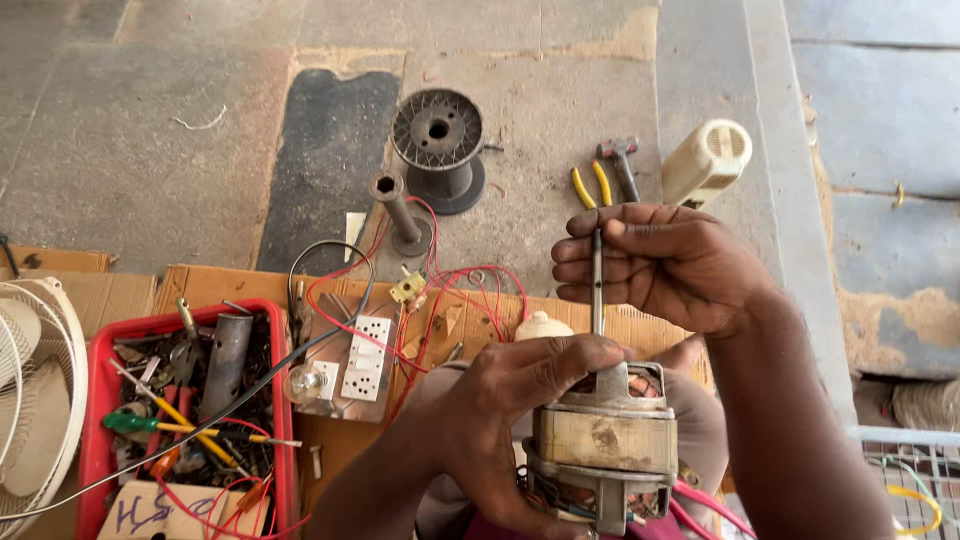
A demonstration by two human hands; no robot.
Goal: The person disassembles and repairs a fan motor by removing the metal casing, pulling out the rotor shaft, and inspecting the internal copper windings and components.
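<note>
Just in front of the red crate [95,400], toward the lower middle of the view, a small electric motor [603,450] sits in the person's lap, its banded metal body upright and its thin shaft [597,285] pointing up. The left hand [520,400] is wrapped around the motor's top, thumb and fingers curled over the housing and gripping it. The right hand [665,262] is closed around the upper part of the shaft, fingers folded into a fist that clamps the rod. Red wires [700,505] trail from the motor's base to the right. Beside the crate's right wall, on flattened cardboard [250,285], lies a white switch board [360,357] with a clear bulb [305,382] touching its left edge, and loops of thin red wire [440,300] spread past it toward the motor. The crate itself holds screwdrivers, a grey metal tube [226,360] and tangled leads. Beyond the crate, on the stone floor, stand an empty black spool [438,140] and a socket wrench [398,212]; farther right of these lie yellow-handled pliers [590,185], a small hammer [620,160] and a cream plastic cover [706,160]. Left of the crate shows part of a white fan guard [40,400].
</note>
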